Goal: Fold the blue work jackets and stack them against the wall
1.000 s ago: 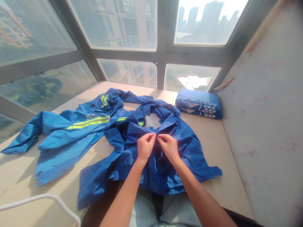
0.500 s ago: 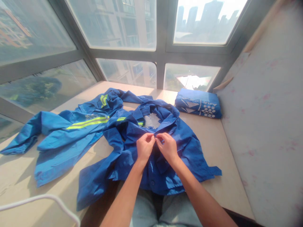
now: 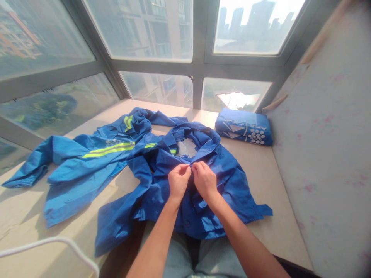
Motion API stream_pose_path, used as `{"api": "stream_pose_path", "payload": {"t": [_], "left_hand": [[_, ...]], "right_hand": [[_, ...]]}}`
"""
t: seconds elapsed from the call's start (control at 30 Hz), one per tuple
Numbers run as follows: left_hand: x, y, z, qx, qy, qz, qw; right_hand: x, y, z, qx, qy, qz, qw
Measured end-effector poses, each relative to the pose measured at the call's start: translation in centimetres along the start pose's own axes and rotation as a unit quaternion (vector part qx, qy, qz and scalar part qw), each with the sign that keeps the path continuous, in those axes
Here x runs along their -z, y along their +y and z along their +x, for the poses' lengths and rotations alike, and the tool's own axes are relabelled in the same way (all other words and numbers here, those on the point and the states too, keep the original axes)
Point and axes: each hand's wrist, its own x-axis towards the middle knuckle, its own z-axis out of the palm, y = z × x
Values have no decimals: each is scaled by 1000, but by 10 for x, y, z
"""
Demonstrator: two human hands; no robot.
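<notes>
Pinched thumb-to-finger by the left hand (image 3: 178, 182) and right hand (image 3: 205, 181), the blue button-front jacket (image 3: 232, 181) spreads across the frame's centre. It looks light, limp and hardly fragile, apt to sag between holds; the layered collar (image 3: 208, 147) just above likely gives firmer purchase than the small button (image 3: 187, 223) at lower centre.

On the pale tabletop (image 3: 275, 231) lie three blue garments or cloths — a striped jacket (image 3: 78, 173) at left, a darker jacket (image 3: 232, 185) touching it, and a folded, white-printed bundle (image 3: 243, 127) far right.
</notes>
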Motion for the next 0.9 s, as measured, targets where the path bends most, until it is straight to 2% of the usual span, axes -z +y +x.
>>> {"api": "stream_pose_path", "payload": {"t": [0.27,0.4,0.57,0.7,0.77,0.83,0.9], "left_hand": [[-5,-7,2,165,5,-172,971],[-6,-7,2,188,5,-204,961],[-2,-6,0,103,-7,-128,986],[2,-4,-3,8,-39,-26,999],[2,-2,-5,-71,-39,75,994],[1,2,-6,-142,-34,168,975],[0,4,-7,-172,-38,203,963]], "right_hand": [[-8,3,-4,-42,33,117,992],[-11,5,-5,-40,48,154,986],[-6,11,-1,-12,11,169,986],[1,14,4,11,-41,89,995],[4,14,6,21,-56,32,998],[5,14,7,30,-64,-7,997],[7,16,8,39,-67,-18,997]]}}
